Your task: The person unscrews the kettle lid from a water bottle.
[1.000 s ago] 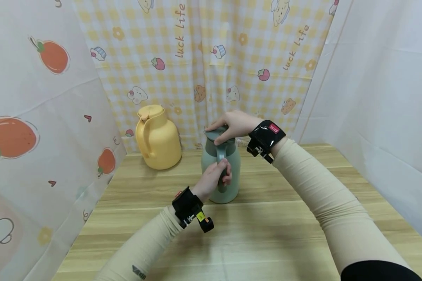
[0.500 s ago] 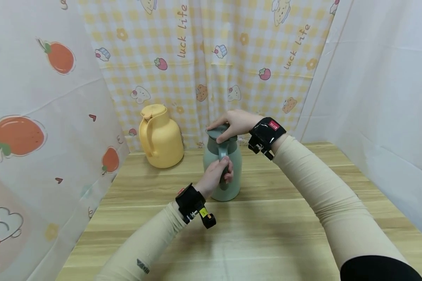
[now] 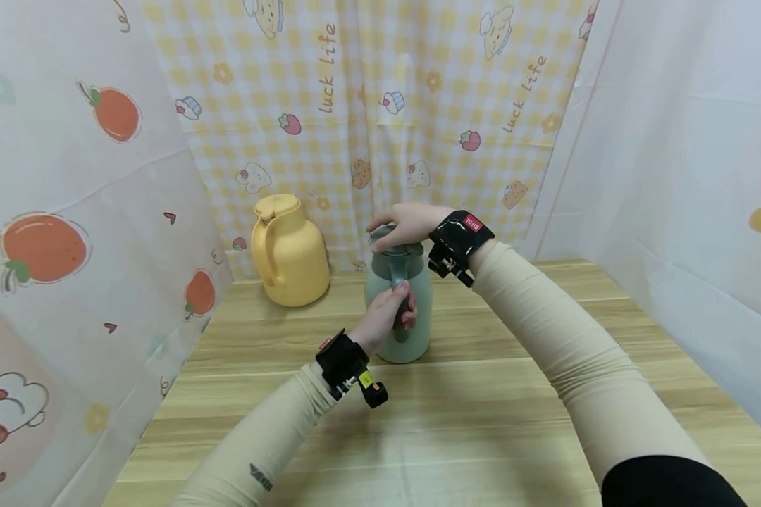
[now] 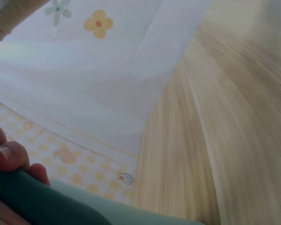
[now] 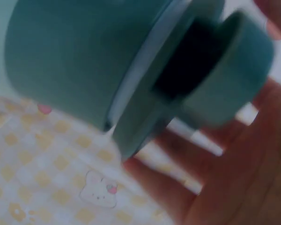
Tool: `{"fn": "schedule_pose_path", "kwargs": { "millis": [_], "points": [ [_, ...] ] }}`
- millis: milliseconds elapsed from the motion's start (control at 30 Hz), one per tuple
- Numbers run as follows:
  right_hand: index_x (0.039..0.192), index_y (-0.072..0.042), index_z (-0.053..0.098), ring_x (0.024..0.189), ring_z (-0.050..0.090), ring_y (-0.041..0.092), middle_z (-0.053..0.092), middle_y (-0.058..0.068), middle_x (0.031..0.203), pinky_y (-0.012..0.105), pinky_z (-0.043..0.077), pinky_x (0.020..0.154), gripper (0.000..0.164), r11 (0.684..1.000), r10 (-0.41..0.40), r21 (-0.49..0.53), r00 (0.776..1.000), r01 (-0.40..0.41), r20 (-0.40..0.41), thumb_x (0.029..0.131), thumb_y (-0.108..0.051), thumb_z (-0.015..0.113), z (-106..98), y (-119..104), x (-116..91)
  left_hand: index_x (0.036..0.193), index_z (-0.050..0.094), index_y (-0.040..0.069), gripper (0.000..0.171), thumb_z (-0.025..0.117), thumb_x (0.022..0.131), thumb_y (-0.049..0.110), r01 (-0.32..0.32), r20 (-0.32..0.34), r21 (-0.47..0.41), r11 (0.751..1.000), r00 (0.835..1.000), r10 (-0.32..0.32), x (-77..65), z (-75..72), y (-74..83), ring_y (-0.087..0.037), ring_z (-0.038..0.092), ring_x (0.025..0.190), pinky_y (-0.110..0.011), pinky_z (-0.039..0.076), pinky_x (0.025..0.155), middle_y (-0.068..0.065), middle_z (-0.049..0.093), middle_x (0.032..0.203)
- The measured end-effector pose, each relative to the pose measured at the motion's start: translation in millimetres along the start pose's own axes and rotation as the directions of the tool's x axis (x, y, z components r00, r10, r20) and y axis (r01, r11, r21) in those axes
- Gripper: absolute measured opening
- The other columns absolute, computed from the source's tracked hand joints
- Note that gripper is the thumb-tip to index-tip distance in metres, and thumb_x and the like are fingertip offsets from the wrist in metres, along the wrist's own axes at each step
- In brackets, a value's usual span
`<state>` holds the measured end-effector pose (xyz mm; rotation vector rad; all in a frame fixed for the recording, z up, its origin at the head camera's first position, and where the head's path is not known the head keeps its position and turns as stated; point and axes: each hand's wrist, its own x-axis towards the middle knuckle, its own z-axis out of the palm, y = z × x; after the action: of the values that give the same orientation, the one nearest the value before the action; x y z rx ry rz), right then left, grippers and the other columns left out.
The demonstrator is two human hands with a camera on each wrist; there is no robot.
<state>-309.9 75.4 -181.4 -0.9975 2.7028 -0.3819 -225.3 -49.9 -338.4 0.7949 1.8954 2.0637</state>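
A pale green thermos jug (image 3: 421, 299) with a darker collar stands upright on the wooden table. My left hand (image 3: 383, 317) grips its handle (image 3: 398, 269), which faces me. In the left wrist view, curled fingers (image 4: 11, 157) wrap the dark green handle (image 4: 42, 199). Up on top, my right hand (image 3: 404, 224) holds the round lid (image 3: 409, 249), thumb on the near side and fingers over the far edge. The right wrist view shows the lid (image 5: 236, 70) close up, fingers at its edge, with a pale ring (image 5: 140, 63) between lid and collar (image 5: 75, 56).
A yellow thermos jug (image 3: 294, 257) stands at the back left of the wooden table (image 3: 482, 408), its handle turned toward the left front. Patterned curtains (image 3: 431, 98) hang behind and along both sides. Each wrist wears a black strap with a small camera.
My right hand has turned leftward over the lid, its thumb shifting away from above the handle, and the lid has turned too. My left hand keeps its hold. The head view has shifted slightly.
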Motion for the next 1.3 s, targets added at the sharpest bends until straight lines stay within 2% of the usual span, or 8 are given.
{"fn": "schedule_pose_path", "kwargs": {
  "millis": [67,133,200,267,400,733,1033,1300],
  "points": [
    [0.131,-0.015,0.060,0.112,0.055,0.022,0.058,0.009,0.128,0.036,0.044,0.091,0.053,0.998,0.054,-0.015,0.998,-0.055,-0.022,0.090,-0.049,0.062,0,-5,0,0.083,0.043,0.005,0.041,0.027,0.107,0.035,0.002,0.000,0.004,1.000,1.000,-0.002,0.3,-0.5,-1.5,-0.017,0.039,0.064,-0.031,0.034,0.067,-0.002,0.036,0.065],
    [0.101,-0.012,0.067,0.085,0.059,0.017,0.064,0.004,0.095,0.031,0.046,0.074,0.044,0.992,0.122,-0.035,0.991,-0.124,-0.056,0.088,-0.053,0.062,0,-10,-1,0.084,0.043,0.006,0.042,0.027,0.107,0.036,0.001,-0.004,0.013,1.000,1.000,-0.001,0.5,-0.9,-3.0,-0.017,0.040,0.064,-0.031,0.035,0.068,-0.002,0.037,0.065],
    [0.074,-0.012,0.056,0.062,0.047,0.014,0.050,-0.001,0.070,0.029,0.040,0.060,0.048,0.977,0.198,-0.056,0.976,-0.203,-0.087,0.085,-0.059,0.062,-1,-16,-3,0.084,0.043,0.006,0.042,0.027,0.107,0.037,0.002,-0.012,0.017,1.000,1.000,-0.002,0.5,-1.5,-4.2,-0.016,0.041,0.064,-0.031,0.036,0.068,-0.001,0.037,0.065],
    [0.061,-0.016,0.037,0.052,0.030,0.012,0.030,-0.004,0.060,0.028,0.029,0.052,0.057,0.963,0.247,-0.079,0.962,-0.257,-0.117,0.083,-0.062,0.063,-1,-21,-5,0.083,0.044,0.007,0.042,0.028,0.107,0.038,0.001,-0.021,0.022,1.000,1.000,-0.001,0.6,-2.1,-4.8,-0.016,0.042,0.064,-0.030,0.036,0.067,-0.001,0.038,0.065],
    [0.060,-0.016,0.039,0.054,0.035,0.015,0.032,-0.003,0.060,0.030,0.032,0.053,0.058,0.945,0.290,-0.113,0.946,-0.307,-0.147,0.081,-0.065,0.063,2,-27,-5,0.082,0.046,0.007,0.044,0.029,0.107,0.039,0.017,-0.039,0.031,0.999,0.999,-0.016,1.3,-2.4,-4.4,-0.017,0.042,0.064,-0.030,0.037,0.067,-0.002,0.038,0.065],
    [0.059,-0.016,0.037,0.054,0.035,0.015,0.031,-0.003,0.058,0.030,0.035,0.055,0.055,0.940,0.271,-0.180,0.955,-0.290,-0.124,0.085,-0.056,0.066,13,-30,2,0.079,0.048,0.007,0.046,0.031,0.106,0.039,0.069,-0.050,0.032,0.997,0.996,-0.067,3.0,1.7,-3.0,-0.017,0.040,0.062,-0.030,0.037,0.065,-0.003,0.038,0.065],
    [0.055,-0.016,0.034,0.046,0.024,0.011,0.026,-0.005,0.052,0.027,0.029,0.050,0.054,0.961,0.172,-0.202,0.981,-0.186,-0.086,0.085,-0.049,0.066,14,-21,6,0.082,0.047,0.007,0.045,0.030,0.107,0.040,0.045,-0.019,0.024,0.999,0.999,-0.045,-0.6,0.9,-1.7,-0.018,0.040,0.063,-0.030,0.036,0.066,-0.004,0.037,0.065],
    [0.061,-0.016,0.034,0.048,0.024,0.011,0.027,-0.005,0.056,0.027,0.027,0.051,0.049,0.975,0.111,-0.187,0.991,-0.123,-0.074,0.084,-0.043,0.068,12,-18,3,0.086,0.044,0.006,0.043,0.028,0.107,0.040,0.028,0.003,0.002,1.000,1.000,-0.028,-2.0,-1.3,-1.4,-0.017,0.038,0.065,-0.031,0.034,0.068,-0.003,0.037,0.067]
  ]
}}
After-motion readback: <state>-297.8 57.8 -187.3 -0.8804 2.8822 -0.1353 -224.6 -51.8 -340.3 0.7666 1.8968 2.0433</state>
